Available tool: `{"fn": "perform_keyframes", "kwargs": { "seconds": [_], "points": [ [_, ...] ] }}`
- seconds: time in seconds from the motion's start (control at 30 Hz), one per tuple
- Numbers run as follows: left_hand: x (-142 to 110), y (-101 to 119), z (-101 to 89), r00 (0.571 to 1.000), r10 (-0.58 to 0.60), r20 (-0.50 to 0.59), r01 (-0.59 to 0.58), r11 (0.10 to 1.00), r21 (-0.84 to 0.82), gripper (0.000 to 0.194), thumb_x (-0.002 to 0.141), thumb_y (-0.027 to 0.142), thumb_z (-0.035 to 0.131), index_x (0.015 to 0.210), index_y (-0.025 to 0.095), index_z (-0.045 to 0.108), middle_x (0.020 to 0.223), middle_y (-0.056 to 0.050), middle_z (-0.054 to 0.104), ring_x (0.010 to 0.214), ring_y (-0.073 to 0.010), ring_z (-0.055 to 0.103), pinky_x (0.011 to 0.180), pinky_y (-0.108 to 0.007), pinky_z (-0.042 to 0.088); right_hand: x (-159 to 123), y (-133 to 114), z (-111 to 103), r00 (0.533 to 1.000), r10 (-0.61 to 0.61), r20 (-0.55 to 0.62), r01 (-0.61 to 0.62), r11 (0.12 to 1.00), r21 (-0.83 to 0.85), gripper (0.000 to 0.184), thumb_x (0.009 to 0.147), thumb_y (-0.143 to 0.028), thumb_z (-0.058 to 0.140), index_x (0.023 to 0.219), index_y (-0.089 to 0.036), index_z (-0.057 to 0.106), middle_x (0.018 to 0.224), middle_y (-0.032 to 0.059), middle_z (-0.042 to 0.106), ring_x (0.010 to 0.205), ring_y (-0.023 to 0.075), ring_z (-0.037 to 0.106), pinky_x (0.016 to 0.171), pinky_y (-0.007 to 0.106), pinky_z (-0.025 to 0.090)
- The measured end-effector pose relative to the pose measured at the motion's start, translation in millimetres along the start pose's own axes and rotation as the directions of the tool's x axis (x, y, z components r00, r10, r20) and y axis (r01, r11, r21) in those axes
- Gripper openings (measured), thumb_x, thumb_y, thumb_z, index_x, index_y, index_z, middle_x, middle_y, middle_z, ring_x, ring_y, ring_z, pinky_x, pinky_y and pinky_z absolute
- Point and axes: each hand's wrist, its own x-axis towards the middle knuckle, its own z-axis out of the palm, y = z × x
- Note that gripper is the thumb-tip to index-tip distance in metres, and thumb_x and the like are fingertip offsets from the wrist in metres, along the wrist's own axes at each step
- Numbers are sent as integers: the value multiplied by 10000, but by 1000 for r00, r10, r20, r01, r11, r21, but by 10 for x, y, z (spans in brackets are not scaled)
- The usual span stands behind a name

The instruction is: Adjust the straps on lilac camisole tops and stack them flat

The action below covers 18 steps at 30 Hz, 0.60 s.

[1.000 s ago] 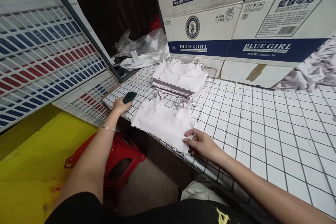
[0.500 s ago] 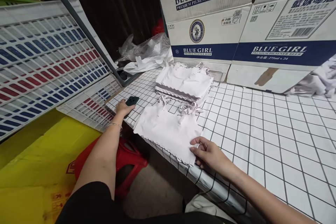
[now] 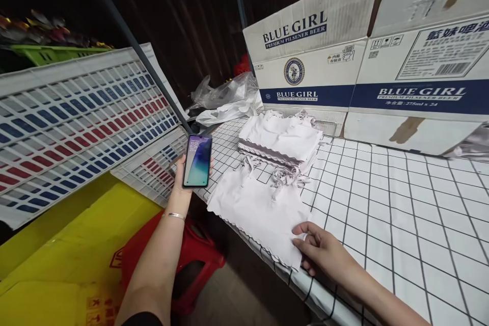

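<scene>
— While the left hand (image 3: 183, 175) lifts a phone (image 3: 197, 161) upright off the tabletop's (image 3: 401, 214) left edge, its screen lit and turned toward the camera, what's the grip doing?

— Clamped on the phone, fingers wrapped round its edges, likely so the display can be read. A bracelet (image 3: 173, 215) shows at that wrist.

— And the right hand (image 3: 324, 252)?

— Fingers pinched together on the near right corner of a white garment (image 3: 260, 211) lying flat at the near edge of the checked tabletop, seemingly pinning it there.

— Beyond it?

— Just behind sits a neat stack of folded white garments (image 3: 280, 137), straps dangling toward the flat one. Farther back, beer cartons (image 3: 367, 71) and a plastic bag (image 3: 225, 97). Left, off the tabletop, leaning plastic grid panels (image 3: 76, 122) and a red stool (image 3: 191, 260) below.
</scene>
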Motion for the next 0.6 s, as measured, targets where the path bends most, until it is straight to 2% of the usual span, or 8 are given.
{"fn": "perform_keyframes", "kwargs": {
  "seconds": [0.07,0.13,0.2,0.3,0.37,0.47,0.53,0.6],
  "points": [
    [-50,21,28,998,-42,49,43,999,-2,769,781,774,359,1198,171,589,940,-120,692,888,-271,663,669,-326,547,-1,1,5,1000,-7,-6,7,1000,-2,472,668,-544,674,948,-211,490,553,-94,416,482,152,543,415,233,451],
    [-58,14,-3,998,-46,48,43,997,64,712,782,767,387,1124,189,625,877,-102,691,875,-265,669,654,-315,543,3,11,2,1000,-19,-4,19,1000,-5,467,668,-538,669,945,-212,483,549,-97,413,485,155,548,415,236,454],
    [-18,-4,-68,998,2,-66,14,969,248,700,792,765,354,1049,186,651,838,-115,687,864,-270,670,653,-333,546,12,24,-5,1000,-29,-3,29,1000,-9,457,677,-527,668,946,-213,475,546,-100,411,484,157,552,418,240,461],
    [117,-27,-159,962,106,-251,45,846,531,708,808,742,299,1009,164,654,852,-145,685,881,-287,665,698,-382,550,10,20,-4,999,-36,-10,35,999,-14,443,691,-505,670,955,-215,464,541,-103,426,479,163,562,424,246,475],
    [231,-60,-182,942,128,-310,98,779,620,634,783,700,409,1016,156,637,906,-137,686,924,-295,656,765,-397,540,-14,-14,15,999,-39,-9,39,999,-16,422,704,-474,671,962,-217,457,529,-104,441,464,165,561,415,245,473],
    [380,-181,-156,914,136,-382,208,651,730,513,658,537,675,1003,163,610,1034,-132,671,1073,-339,595,929,-435,467,-41,-97,44,1000,-19,-1,19,999,-35,329,756,-360,666,965,-219,455,513,-107,448,448,164,561,399,229,459],
    [430,-285,-113,891,146,-429,291,541,789,480,595,423,752,967,158,605,1099,-165,651,1172,-391,522,1013,-485,384,-38,-148,45,1000,24,6,-23,997,-75,257,805,-273,648,976,-218,463,520,-103,460,444,163,566,394,217,438],
    [433,-358,-49,876,156,-457,349,449,823,454,594,363,756,960,141,605,1145,-210,629,1226,-429,463,1039,-526,334,-35,-183,30,999,35,23,-31,984,-175,204,846,-213,633,996,-212,495,538,-90,489,446,152,559,417,209,410]
  ]
}}
